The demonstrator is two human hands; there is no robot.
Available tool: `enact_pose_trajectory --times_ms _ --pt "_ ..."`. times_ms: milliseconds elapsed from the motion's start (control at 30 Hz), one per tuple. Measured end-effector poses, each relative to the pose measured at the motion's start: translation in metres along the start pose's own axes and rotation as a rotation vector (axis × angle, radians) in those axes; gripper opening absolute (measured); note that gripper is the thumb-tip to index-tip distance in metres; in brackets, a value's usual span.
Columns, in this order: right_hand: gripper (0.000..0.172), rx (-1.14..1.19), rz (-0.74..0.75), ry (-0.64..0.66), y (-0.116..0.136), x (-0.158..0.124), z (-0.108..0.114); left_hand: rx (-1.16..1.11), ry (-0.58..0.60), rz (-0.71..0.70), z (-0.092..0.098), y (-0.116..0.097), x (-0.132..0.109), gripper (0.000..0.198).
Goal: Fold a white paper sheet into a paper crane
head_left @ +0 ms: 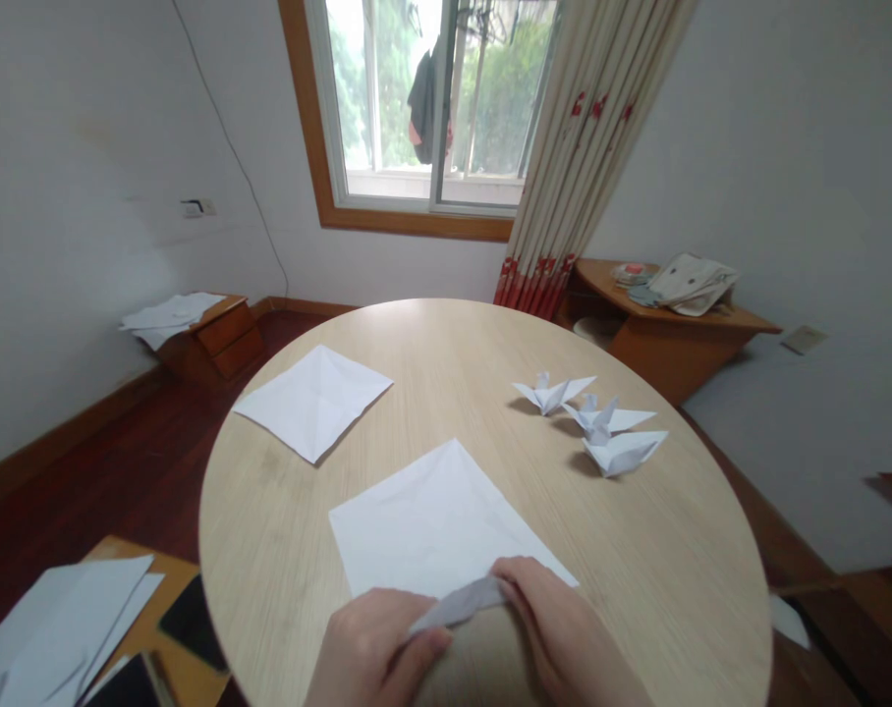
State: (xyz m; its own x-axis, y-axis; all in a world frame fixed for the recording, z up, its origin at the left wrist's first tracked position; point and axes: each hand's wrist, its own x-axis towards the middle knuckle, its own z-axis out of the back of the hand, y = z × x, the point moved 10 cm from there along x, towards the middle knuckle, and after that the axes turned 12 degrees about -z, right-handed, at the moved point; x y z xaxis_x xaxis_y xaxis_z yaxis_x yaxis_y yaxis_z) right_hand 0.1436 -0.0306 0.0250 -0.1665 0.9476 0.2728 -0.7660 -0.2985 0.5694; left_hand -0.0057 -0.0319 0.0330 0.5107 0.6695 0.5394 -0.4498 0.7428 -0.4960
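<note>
A white sheet of paper lies in front of me with one corner pointing away. At its near side both hands pinch a shaded, raised strip of paper, which looks like its near edge bent up. My left hand is closed on the left end, the thumb on the near side. My right hand grips the right end, with its fingers mostly hidden. Further right stand three folded paper cranes, a far one, a middle one and a near one. Another creased white sheet rests at the left.
Everything lies on a round wooden table. Low at the left, a stool carries loose paper and a dark phone-like object. A small cabinet with papers, a window, a curtain and a corner desk stand beyond.
</note>
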Motion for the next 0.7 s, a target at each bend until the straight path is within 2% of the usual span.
enact_pose_trajectory --times_ms 100,300,500,700 --pt "0.031 -0.023 0.023 -0.117 0.001 -0.007 0.003 0.027 -0.077 0.063 0.003 0.006 -0.003 0.047" --pt "0.024 -0.106 0.029 -0.262 -0.001 -0.017 0.003 0.117 -0.109 0.249 -0.001 0.02 -0.01 0.05" --pt "0.022 -0.161 0.006 -0.311 -0.003 -0.019 0.005 0.334 -0.258 0.211 0.015 0.005 -0.004 0.054" --pt "0.024 -0.209 0.046 -0.329 0.005 -0.019 0.008 0.498 -0.278 0.153 0.021 -0.003 0.0 0.058"
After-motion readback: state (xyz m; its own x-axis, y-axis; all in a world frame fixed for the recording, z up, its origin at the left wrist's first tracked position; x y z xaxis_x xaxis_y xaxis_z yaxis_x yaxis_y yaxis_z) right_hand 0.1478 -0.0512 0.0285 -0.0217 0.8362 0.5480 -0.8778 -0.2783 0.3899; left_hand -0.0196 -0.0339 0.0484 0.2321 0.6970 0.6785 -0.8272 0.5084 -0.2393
